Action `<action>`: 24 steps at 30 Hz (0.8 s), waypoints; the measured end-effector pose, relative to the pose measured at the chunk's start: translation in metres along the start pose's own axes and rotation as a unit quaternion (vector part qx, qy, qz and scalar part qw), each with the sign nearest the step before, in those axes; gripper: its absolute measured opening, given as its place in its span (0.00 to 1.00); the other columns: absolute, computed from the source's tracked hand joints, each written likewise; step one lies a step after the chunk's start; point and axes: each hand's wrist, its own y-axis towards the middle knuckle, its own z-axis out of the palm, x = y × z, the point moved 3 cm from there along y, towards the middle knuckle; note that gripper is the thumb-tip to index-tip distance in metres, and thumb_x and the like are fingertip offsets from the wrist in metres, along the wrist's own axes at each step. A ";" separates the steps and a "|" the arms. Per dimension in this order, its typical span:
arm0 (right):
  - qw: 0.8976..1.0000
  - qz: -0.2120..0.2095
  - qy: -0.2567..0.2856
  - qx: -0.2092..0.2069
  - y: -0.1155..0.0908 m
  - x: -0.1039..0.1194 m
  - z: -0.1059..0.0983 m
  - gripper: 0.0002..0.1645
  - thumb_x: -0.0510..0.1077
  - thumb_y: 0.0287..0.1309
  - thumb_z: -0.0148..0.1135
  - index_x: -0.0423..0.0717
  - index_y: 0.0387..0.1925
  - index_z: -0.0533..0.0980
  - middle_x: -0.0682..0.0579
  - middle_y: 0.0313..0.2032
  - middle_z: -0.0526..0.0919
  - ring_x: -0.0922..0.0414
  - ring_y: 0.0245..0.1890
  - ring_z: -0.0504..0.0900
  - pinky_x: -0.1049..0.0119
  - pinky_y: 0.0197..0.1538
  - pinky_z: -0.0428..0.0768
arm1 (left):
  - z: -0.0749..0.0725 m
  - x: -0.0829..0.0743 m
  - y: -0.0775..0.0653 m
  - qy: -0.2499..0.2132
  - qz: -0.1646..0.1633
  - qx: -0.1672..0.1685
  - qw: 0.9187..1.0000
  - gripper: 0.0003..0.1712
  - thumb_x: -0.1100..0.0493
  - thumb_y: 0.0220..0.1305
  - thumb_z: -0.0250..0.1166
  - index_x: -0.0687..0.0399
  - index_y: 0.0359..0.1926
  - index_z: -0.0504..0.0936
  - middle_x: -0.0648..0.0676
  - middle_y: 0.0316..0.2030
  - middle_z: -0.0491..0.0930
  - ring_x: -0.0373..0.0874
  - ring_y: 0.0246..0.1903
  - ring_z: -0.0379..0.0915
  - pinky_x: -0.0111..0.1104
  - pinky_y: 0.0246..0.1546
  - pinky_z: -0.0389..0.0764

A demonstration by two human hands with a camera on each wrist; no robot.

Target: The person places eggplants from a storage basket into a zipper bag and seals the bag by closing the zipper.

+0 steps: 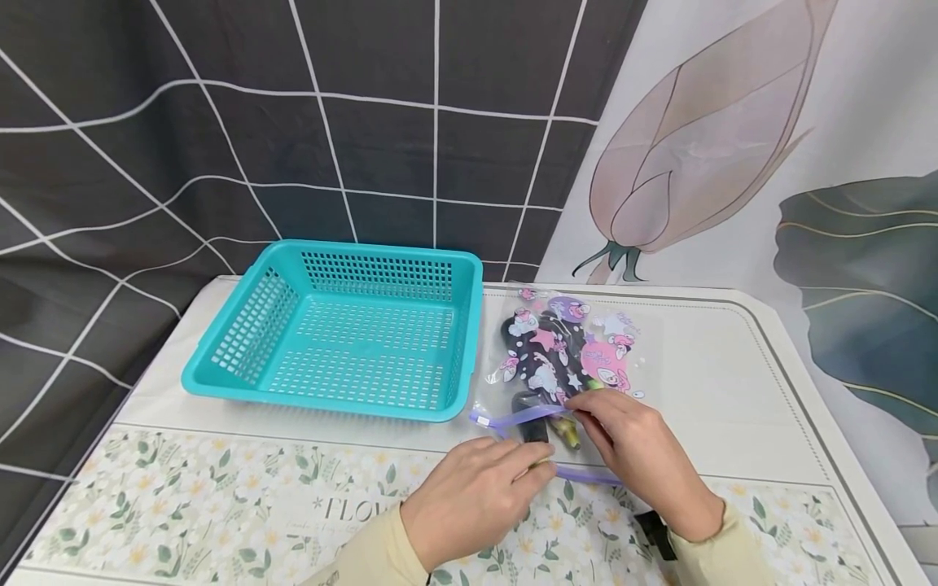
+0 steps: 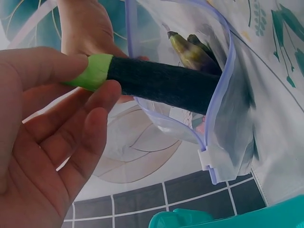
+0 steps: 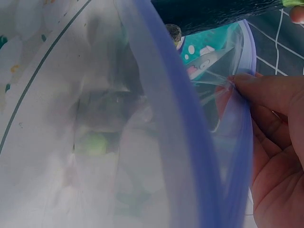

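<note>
My left hand pinches the light green end of a long dark vegetable, perhaps an eggplant, between thumb and fingers. Its other end lies inside the mouth of a clear zip bag with pink and purple prints. Thumb and fingers of my right hand grip the bag's purple zip rim, and the mouth stands spread apart. Several dark pieces show through the printed film. Beside the held vegetable, a yellowish, purple-tinged piece shows in the opening; its kind is unclear.
A turquoise perforated basket stands left of the bag with nothing in it. Under everything lies a white table cover with a floral band along the front. A dark gridded curtain hangs behind.
</note>
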 end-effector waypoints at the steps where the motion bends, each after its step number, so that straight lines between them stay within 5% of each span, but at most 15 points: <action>1: 1.000 0.001 -0.001 0.000 0.000 0.000 0.000 0.20 0.26 0.44 0.74 0.44 0.40 0.83 0.54 0.38 0.86 0.57 0.39 0.86 0.61 0.41 0.85 | 0.001 0.000 0.000 0.000 -0.002 0.004 1.000 0.15 0.61 0.62 0.65 0.48 0.50 0.86 0.47 0.53 0.81 0.37 0.46 0.80 0.29 0.46 0.82; 24: 1.000 0.003 -0.003 0.004 0.000 0.000 0.000 0.19 0.27 0.45 0.74 0.44 0.40 0.83 0.54 0.38 0.86 0.58 0.38 0.85 0.61 0.41 0.85 | 0.012 0.000 -0.001 -0.035 -0.017 0.013 0.999 0.15 0.60 0.62 0.67 0.52 0.50 0.87 0.49 0.52 0.81 0.38 0.47 0.80 0.27 0.51 0.80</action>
